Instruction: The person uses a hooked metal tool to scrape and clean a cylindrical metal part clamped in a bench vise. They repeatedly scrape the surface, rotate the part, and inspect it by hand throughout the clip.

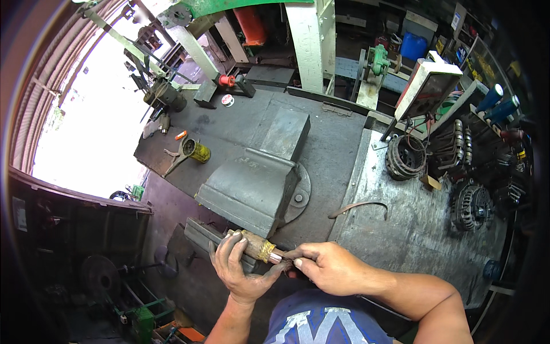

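Note:
My left hand (236,268) is closed around a motor armature (260,247), a worn brown cylinder with yellow windings and a copper-coloured end. The armature tilts down to the right in front of a large grey bench vise (246,186), beside its front jaw (200,231). At the copper-coloured end, my right hand (332,268) pinches thumb and forefinger together. Whatever lies between those right fingers is too small and hidden to make out. The tips of both hands nearly meet there.
A curved brown strip (361,207) lies on the bench right of the vise. Farther right stand a wound ring (404,157), an alternator (471,205) and a meter box (428,89). A yellow can (200,152) and a red spool (227,81) are at left.

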Tool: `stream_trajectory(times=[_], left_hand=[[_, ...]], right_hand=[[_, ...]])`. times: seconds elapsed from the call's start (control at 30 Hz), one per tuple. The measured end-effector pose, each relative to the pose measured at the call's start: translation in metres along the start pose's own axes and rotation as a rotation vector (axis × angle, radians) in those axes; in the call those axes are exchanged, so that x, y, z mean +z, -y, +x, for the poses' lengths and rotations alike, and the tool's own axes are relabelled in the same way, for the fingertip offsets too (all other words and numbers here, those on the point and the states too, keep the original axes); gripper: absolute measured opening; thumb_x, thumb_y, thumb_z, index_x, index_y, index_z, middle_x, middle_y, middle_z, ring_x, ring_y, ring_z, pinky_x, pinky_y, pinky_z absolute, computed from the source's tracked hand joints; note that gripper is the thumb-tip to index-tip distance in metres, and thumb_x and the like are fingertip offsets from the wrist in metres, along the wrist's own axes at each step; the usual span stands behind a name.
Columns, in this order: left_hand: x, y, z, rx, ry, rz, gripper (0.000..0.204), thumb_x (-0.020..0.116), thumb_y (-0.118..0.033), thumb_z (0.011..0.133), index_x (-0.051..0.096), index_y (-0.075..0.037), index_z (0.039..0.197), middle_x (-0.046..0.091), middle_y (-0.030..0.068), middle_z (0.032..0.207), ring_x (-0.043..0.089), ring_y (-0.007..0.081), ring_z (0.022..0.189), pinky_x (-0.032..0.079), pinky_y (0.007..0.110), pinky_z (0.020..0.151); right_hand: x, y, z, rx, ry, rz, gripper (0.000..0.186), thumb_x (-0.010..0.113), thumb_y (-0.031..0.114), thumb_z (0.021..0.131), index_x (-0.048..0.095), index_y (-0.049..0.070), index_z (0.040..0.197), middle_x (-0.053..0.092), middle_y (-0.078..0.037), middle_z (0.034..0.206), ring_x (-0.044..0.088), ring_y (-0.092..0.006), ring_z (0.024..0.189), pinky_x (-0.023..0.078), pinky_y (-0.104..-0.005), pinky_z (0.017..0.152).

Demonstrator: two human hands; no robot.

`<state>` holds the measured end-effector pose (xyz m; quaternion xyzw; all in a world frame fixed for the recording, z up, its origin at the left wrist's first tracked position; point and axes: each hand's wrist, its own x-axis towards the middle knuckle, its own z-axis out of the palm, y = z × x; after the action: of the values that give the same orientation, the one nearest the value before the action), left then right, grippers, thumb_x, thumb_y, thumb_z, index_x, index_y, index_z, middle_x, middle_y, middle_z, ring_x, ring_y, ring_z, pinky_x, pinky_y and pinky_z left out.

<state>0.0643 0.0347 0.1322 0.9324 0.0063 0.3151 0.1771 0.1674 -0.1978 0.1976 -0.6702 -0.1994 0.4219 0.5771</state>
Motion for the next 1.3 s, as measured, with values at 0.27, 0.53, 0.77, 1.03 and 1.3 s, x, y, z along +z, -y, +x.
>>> stream_trajectory(times=[0.27,0.53,0.77,1.03,1.3], left_hand=[[0.001,0.000,-0.001,-0.002,0.004,0.015,0.095,0.096,-0.067,0.071,0.062,-0.005,0.135,0.065,0.0179,0.133,0.065,0.0401,0.124,0.051,0.054,0.107],[0.001,0.002,-0.002,-0.003,0.024,0.003,0.098,0.094,-0.070,0.073,0.060,-0.005,0.138,0.063,0.0195,0.135,0.064,0.0410,0.126,0.052,0.055,0.106],[0.000,0.003,-0.002,0.010,0.034,0.016,0.099,0.093,-0.071,0.073,0.060,-0.004,0.137,0.063,0.0184,0.135,0.064,0.0411,0.126,0.053,0.055,0.106],[0.000,0.003,-0.003,0.000,0.025,0.014,0.097,0.093,-0.071,0.074,0.060,-0.005,0.136,0.065,0.0172,0.133,0.065,0.0399,0.124,0.052,0.055,0.106],[0.003,0.003,-0.002,-0.004,-0.014,0.000,0.092,0.092,-0.073,0.073,0.064,-0.007,0.131,0.069,0.0159,0.129,0.067,0.0378,0.120,0.050,0.054,0.105]], right_hand=[[-0.011,-0.010,-0.002,0.061,0.011,0.008,0.032,0.059,0.015,0.108,0.074,-0.001,0.132,0.078,-0.021,0.099,0.076,-0.0286,0.092,0.058,-0.0416,0.087],[-0.014,-0.019,0.005,0.149,0.102,0.080,0.031,0.056,0.009,0.112,0.073,0.001,0.137,0.080,-0.001,0.110,0.060,-0.0047,0.080,0.053,-0.0260,0.074],[-0.016,-0.022,0.009,0.180,0.134,0.151,0.029,0.057,0.011,0.114,0.073,0.000,0.136,0.079,0.000,0.110,0.058,-0.0044,0.079,0.052,-0.0256,0.073],[-0.014,-0.017,0.006,0.178,0.123,0.173,0.033,0.060,0.016,0.110,0.074,0.001,0.136,0.068,-0.002,0.081,0.062,-0.0103,0.076,0.053,-0.0331,0.073],[-0.013,-0.012,0.001,0.118,0.090,0.157,0.033,0.060,0.014,0.110,0.073,0.000,0.136,0.070,-0.004,0.083,0.064,-0.0115,0.079,0.054,-0.0331,0.076]])
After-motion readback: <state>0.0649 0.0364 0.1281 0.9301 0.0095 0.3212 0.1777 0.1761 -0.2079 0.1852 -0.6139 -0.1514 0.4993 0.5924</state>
